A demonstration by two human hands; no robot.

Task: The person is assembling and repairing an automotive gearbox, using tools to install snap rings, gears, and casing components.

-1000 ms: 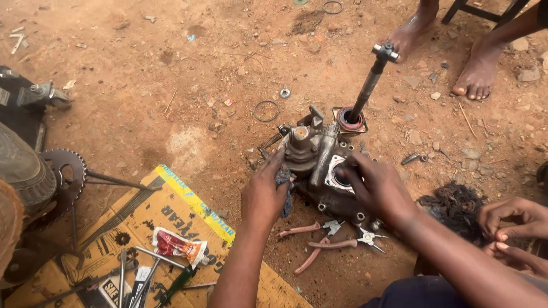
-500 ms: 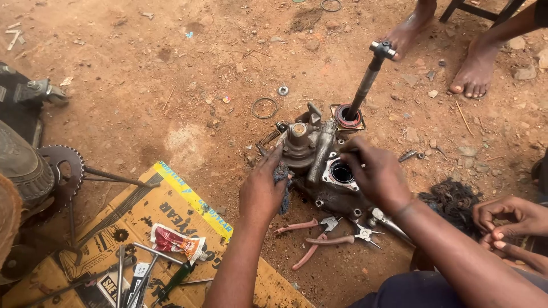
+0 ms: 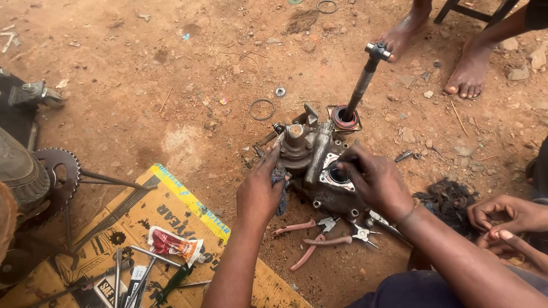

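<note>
**Both hands on the housing**

Nearest in, tools [image 3: 123, 274] and a red tube [image 3: 171, 242] lie on the cardboard [image 3: 188, 208] at lower left. Just beyond its edge, red-handled pliers [image 3: 317, 234] sit on the dirt, right below the work. And here are the hands: the left hand [image 3: 260, 191] is half closed, fingers curled over a dark rag [image 3: 279, 177] and pressed against the housing's near left side. The right hand [image 3: 379, 182] comes in from the right, fingers bent down at the rim of the round bore [image 3: 339, 174]; whether it pinches anything there, I cannot tell. The metal housing [image 3: 317, 165] rests on the ground in mid-frame, between the two hands. A dark shaft [image 3: 362, 82] rises tilted from its far right corner. Further out, a thin ring [image 3: 262, 109] lies on the dirt, and a bystander's bare feet [image 3: 468, 71] stand at the top right. Another person's hands [image 3: 508, 219] rest at the right edge.
</note>
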